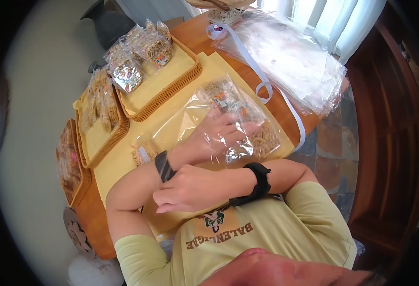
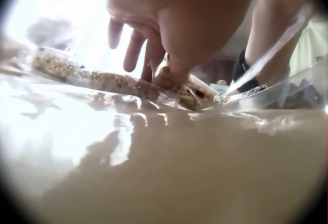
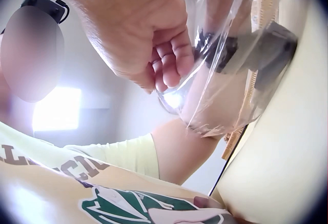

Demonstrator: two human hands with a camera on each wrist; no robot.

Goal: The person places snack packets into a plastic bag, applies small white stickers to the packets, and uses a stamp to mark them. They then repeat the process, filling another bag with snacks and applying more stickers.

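Note:
My left hand (image 1: pixel 221 136) reaches inside a large clear plastic bag (image 1: pixel 185 119), fingers extended over several snack packets (image 1: pixel 264 138) at its far end. In the left wrist view, the fingers (image 2: pixel 134 52) spread downward and touch the packets (image 2: pixel 120 82) through or beside crinkled film. Nearer my body, my right hand (image 1: pixel 188 188) has its fingers curled and pinches the bag's edge beside the left wrist. Film (image 3: pixel 218 85) stretches from the right fingertips around the left forearm in the right wrist view. A small packet of snacks (image 1: pixel 143 153) lies by the left forearm.
Wicker baskets (image 1: pixel 164 97) with more bagged snacks (image 1: pixel 126 59) stand along the left and back. A stack of clear bags (image 1: pixel 290 59) lies at the back right, with a white ribbon (image 1: pixel 265 78) beside it. Yellow paper (image 1: pixel 112 167) covers much of the wooden table.

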